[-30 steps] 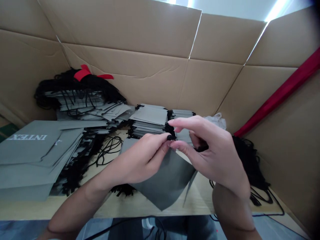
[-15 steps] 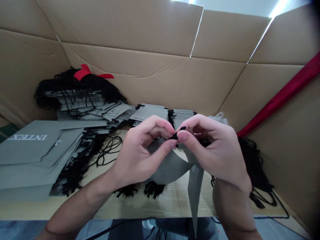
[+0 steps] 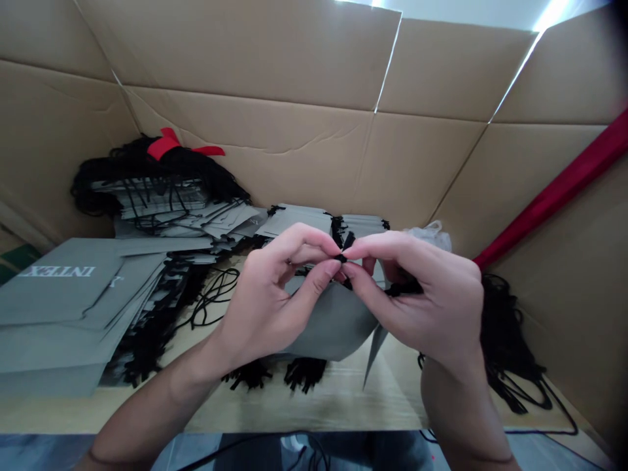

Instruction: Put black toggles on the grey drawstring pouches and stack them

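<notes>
Pinching from both sides, my left hand (image 3: 267,304) and right hand (image 3: 426,301) meet fingertip to fingertip on a short end of thin black cord (image 3: 342,257), each thumb and forefinger closed tight on it. The cord runs into the top edge of a flat grey paper bag (image 3: 333,324), which hangs under my hands above the pale wooden tabletop (image 3: 333,399) (its lower edge is just clear of the wood, as far as I can tell). Behind the bag sits a low stack of folded grey bags (image 3: 299,219). Left of the bag lies a wide pile of larger grey bags printed with white letters (image 3: 63,307). Right of the bag is a heap of loose black cords (image 3: 505,340). Brown corrugated cardboard walls (image 3: 255,131) stand behind it all.
</notes>
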`<state>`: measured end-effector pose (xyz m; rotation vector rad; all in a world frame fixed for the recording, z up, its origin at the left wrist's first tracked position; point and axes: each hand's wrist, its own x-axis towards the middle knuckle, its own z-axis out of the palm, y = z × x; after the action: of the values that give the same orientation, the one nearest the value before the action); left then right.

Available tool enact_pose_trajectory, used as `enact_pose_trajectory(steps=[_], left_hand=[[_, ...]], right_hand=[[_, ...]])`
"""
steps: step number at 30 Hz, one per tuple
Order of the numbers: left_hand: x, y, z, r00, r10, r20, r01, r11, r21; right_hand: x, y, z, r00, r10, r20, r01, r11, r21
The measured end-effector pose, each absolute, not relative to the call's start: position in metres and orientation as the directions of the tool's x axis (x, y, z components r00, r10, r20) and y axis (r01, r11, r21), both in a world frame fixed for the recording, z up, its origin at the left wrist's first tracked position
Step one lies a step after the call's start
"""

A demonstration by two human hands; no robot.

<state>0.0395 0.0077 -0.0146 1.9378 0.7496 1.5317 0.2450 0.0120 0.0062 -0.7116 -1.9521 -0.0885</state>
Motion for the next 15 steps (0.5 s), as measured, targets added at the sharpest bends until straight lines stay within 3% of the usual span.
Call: enact_pose_trajectory(steps=[8, 15], left_hand=[[0.032, 0.018, -0.017, 0.217, 0.536, 0.816, 0.264, -0.837, 0.48], [0.022, 0.022, -0.009, 0.363, 0.265, 0.893, 0.344, -0.929, 0.136]], right_hand=[[0.249, 0.014, 0.005, -0.328, 0.46, 0.825, 0.511, 0.821, -0.255], [0.252, 0.016, 0.007, -0.321, 0.516, 0.794, 0.438, 0.824, -0.358]])
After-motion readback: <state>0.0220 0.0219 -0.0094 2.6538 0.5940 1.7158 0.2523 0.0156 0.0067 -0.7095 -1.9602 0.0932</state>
